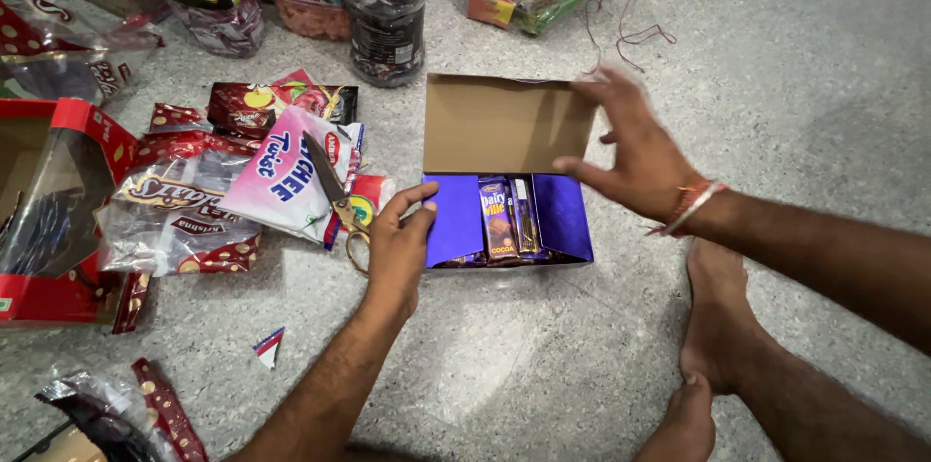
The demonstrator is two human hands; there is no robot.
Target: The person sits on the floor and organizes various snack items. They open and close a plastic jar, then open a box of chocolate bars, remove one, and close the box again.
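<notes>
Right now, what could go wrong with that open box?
1. Scissors lie open-bladed beside the left hand; a slip could nick it.
2. The right hand holds the lid by one edge; it may bend.
3. The box could slide on the smooth floor.
</notes>
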